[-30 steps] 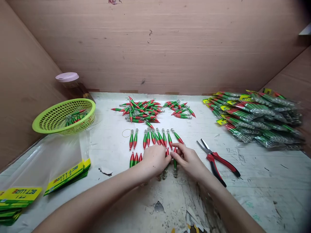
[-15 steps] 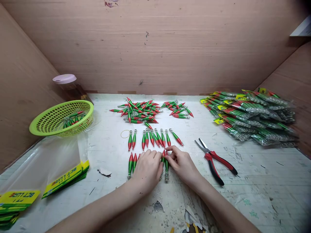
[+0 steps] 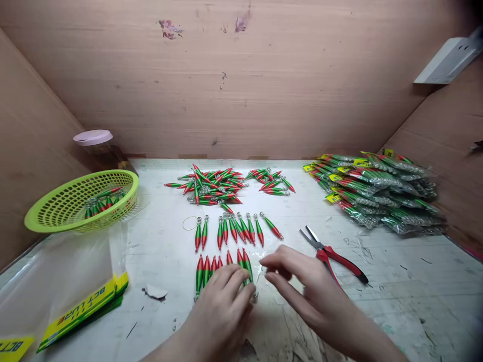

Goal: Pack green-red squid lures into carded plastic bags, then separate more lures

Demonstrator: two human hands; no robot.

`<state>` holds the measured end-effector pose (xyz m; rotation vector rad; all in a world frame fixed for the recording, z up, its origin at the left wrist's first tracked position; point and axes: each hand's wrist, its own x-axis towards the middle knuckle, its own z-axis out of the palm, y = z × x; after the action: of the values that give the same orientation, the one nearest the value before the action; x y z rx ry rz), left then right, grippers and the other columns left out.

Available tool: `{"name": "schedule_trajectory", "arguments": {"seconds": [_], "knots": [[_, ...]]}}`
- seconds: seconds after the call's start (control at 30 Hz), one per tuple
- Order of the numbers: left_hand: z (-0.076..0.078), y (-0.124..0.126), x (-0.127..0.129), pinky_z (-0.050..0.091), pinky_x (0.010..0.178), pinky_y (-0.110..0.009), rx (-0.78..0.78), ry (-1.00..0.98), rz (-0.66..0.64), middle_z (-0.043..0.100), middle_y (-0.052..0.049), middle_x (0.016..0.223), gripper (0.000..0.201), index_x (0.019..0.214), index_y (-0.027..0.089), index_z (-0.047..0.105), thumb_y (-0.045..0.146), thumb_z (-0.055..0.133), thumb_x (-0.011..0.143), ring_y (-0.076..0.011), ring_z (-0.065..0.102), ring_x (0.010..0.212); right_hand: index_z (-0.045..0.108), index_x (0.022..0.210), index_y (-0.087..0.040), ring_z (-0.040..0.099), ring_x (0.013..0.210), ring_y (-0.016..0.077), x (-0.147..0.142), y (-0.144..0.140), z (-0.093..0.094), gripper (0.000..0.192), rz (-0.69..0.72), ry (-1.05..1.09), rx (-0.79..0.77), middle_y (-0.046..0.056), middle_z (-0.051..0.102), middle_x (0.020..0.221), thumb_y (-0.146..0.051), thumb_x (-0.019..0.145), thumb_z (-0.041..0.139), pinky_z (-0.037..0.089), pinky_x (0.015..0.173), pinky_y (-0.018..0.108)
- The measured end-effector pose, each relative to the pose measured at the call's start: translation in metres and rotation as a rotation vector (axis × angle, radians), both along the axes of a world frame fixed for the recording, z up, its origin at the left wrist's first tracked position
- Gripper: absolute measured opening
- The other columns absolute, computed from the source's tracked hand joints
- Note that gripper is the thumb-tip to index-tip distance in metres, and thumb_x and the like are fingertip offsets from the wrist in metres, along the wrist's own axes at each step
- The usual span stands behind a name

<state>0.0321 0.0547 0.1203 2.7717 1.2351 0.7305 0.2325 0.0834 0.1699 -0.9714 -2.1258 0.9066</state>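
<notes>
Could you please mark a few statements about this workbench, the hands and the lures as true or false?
1. The left hand rests on the near row of lures. True.
2. The pliers are held in the right hand. False: they lie on the table, just beyond that hand.
3. The green basket holds a few lures. True.
4. The bagged lures are stacked at the left. False: they are piled at the right.
5. The pink-lidded jar stands behind the basket. True.
</notes>
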Motion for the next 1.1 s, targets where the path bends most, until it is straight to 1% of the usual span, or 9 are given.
{"name": "schedule_trajectory", "arguments": {"seconds": [0.07, 0.13, 0.17, 0.27, 0.33, 0.47, 0.63, 0.83, 1.1], "knots": [[0.016, 0.009, -0.022, 0.045, 0.087, -0.043, 0.144, 0.051, -0.047, 0.059, -0.012, 0.106, 0.021, 0.095, 0.012, 0.058, 0.004, 0.044, 0.083, -0.0282, 0.049, 0.104, 0.060, 0.098, -0.023, 0.057, 0.077, 0.0161, 0.015, 0.009, 0.022, 0.014, -0.018, -0.087, 0.142, 0.005, 0.061, 0.086, -0.026, 0.094, 0.046, 0.044, 0.065, 0.025], [0.042, 0.032, -0.048, 0.043, 0.093, -0.040, 0.250, 0.082, -0.126, 0.061, -0.009, 0.106, 0.017, 0.092, 0.014, 0.060, 0.005, 0.048, 0.085, -0.0260, 0.050, 0.108, 0.063, 0.091, -0.022, 0.058, 0.076, 0.0170, 0.031, 0.043, 0.031, 0.019, 0.002, -0.312, 0.232, 0.006, 0.061, 0.086, -0.029, 0.094, 0.046, 0.044, 0.066, 0.027], [0.056, 0.049, -0.061, 0.043, 0.092, -0.038, 0.263, 0.080, -0.083, 0.062, -0.007, 0.105, 0.014, 0.091, 0.016, 0.061, 0.009, 0.050, 0.086, -0.0239, 0.051, 0.106, 0.065, 0.088, -0.021, 0.058, 0.078, 0.0172, 0.038, 0.068, 0.030, 0.020, -0.007, -0.468, 0.231, 0.006, 0.062, 0.089, -0.029, 0.093, 0.047, 0.044, 0.069, 0.027], [0.091, 0.109, -0.088, 0.042, 0.093, -0.043, 0.332, -0.051, 0.272, 0.063, -0.005, 0.102, 0.016, 0.096, 0.021, 0.063, 0.028, 0.051, 0.091, -0.0252, 0.054, 0.099, 0.066, 0.089, -0.015, 0.058, 0.082, 0.0201, 0.052, 0.153, 0.007, 0.016, -0.126, -0.721, 0.250, 0.009, 0.064, 0.090, -0.021, 0.088, 0.052, 0.044, 0.075, 0.031], [0.097, 0.145, -0.091, 0.041, 0.092, -0.046, 0.326, -0.073, 0.446, 0.062, -0.008, 0.103, 0.023, 0.101, 0.018, 0.064, 0.033, 0.050, 0.090, -0.0288, 0.051, 0.102, 0.064, 0.096, -0.011, 0.057, 0.092, 0.0222, 0.053, 0.197, -0.014, 0.016, -0.173, -0.791, 0.264, 0.012, 0.062, 0.098, -0.015, 0.085, 0.054, 0.043, 0.081, 0.033], [0.072, 0.183, -0.063, 0.045, 0.086, -0.042, 0.062, 0.082, 0.342, 0.060, -0.012, 0.099, 0.020, 0.097, 0.012, 0.065, 0.022, 0.054, 0.084, -0.0289, 0.051, 0.097, 0.058, 0.103, -0.011, 0.054, 0.100, 0.0214, 0.042, 0.228, -0.044, 0.020, -0.230, -0.910, 0.274, 0.009, 0.058, 0.104, -0.020, 0.085, 0.058, 0.044, 0.084, 0.036], [0.038, 0.185, -0.016, 0.047, 0.079, -0.036, -0.073, 0.117, 0.220, 0.060, -0.010, 0.096, 0.015, 0.095, 0.014, 0.066, 0.018, 0.058, 0.083, -0.0261, 0.053, 0.095, 0.054, 0.111, -0.012, 0.051, 0.105, 0.0228, 0.026, 0.229, -0.053, 0.027, -0.290, -1.005, 0.312, 0.010, 0.054, 0.111, -0.027, 0.089, 0.055, 0.044, 0.086, 0.039], [0.027, 0.181, 0.017, 0.046, 0.080, -0.036, -0.207, 0.001, 0.169, 0.059, -0.009, 0.097, 0.013, 0.095, 0.015, 0.065, 0.019, 0.058, 0.085, -0.0266, 0.053, 0.099, 0.056, 0.109, -0.011, 0.050, 0.107, 0.0239, 0.012, 0.239, -0.052, 0.026, -0.266, -1.121, 0.347, 0.011, 0.053, 0.115, -0.027, 0.088, 0.058, 0.044, 0.086, 0.040], [0.022, 0.157, 0.013, 0.045, 0.080, -0.032, -0.336, -0.158, 0.127, 0.060, -0.006, 0.090, 0.011, 0.086, 0.016, 0.065, 0.015, 0.054, 0.084, -0.0218, 0.056, 0.091, 0.051, 0.118, -0.013, 0.050, 0.108, 0.0232, 0.010, 0.239, -0.051, 0.027, -0.275, -1.107, 0.436, 0.011, 0.048, 0.122, -0.022, 0.093, 0.049, 0.046, 0.084, 0.038]]}}
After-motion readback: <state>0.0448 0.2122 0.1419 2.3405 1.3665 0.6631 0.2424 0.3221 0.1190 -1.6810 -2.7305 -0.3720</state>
